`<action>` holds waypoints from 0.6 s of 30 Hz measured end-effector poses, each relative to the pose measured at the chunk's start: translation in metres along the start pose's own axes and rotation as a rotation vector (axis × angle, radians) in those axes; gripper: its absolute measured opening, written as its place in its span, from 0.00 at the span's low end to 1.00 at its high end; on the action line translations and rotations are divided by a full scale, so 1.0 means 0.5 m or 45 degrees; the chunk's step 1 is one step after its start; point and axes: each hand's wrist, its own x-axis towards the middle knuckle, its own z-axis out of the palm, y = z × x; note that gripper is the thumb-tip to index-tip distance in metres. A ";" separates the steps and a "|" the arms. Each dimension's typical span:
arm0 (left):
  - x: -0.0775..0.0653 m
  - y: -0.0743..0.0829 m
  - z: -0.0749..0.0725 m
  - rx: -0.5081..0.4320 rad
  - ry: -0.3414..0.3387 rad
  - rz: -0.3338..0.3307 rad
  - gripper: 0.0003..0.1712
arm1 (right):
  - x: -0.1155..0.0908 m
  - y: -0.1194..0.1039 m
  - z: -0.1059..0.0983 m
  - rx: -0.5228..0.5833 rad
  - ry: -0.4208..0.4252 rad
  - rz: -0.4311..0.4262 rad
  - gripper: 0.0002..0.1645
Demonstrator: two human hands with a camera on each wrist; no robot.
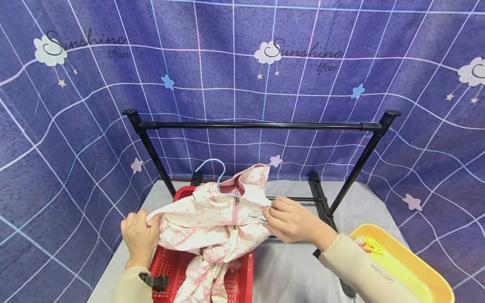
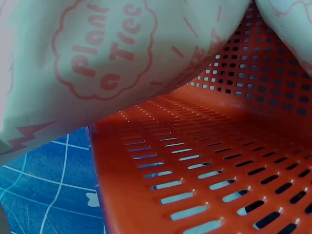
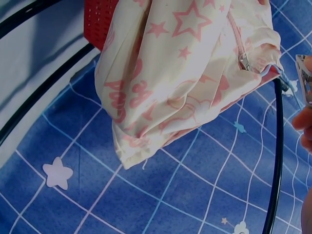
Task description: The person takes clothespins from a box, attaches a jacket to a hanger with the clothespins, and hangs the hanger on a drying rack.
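Taking the jacket as our clock's centre, we start between eight and nine: there's the left hand [image 1: 138,237], thumb and fingers in a firm grip on the edge of the pink-and-white jacket [image 1: 212,216], a black strap [image 1: 153,281] round the wrist below. On to six o'clock, and the red basket [image 1: 248,273] sits beneath, more of the same printed fabric [image 1: 201,282] bunched inside; whether it belongs to the jacket, I can't tell. The left wrist view gets right in close, "Plant a Tree" lettered on the cloth above those slotted red walls.

Dead centre, the jacket is held up over the basket, and at twelve the pale blue hanger [image 1: 213,160] pokes its hook out through the neck. Right of that runs the pink zip [image 1: 235,212], neck parted above it. Up at one o'clock stretches the bare bar of the black rack [image 1: 257,125], in front of a starry blue-purple curtain [image 1: 295,92].

Over at three, the right hand [image 1: 289,221] has its grip pinched on a silver metal clip [image 3: 302,73], right by the jacket's edge. Further out, between three and four: a yellow tray [image 1: 424,263] with small coloured pieces [image 1: 373,246] inside.
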 end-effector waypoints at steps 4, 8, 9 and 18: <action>0.000 0.001 -0.001 0.002 -0.005 -0.001 0.39 | 0.004 0.000 0.003 -0.002 -0.002 -0.003 0.13; 0.000 0.001 -0.001 0.004 -0.001 0.001 0.39 | 0.008 0.000 0.006 0.000 -0.025 -0.003 0.13; 0.000 0.001 0.000 0.004 0.000 0.001 0.39 | 0.009 0.000 0.006 0.001 -0.032 -0.001 0.13; -0.001 0.000 0.000 0.007 0.003 -0.006 0.39 | 0.019 -0.001 0.016 0.020 -0.041 0.011 0.11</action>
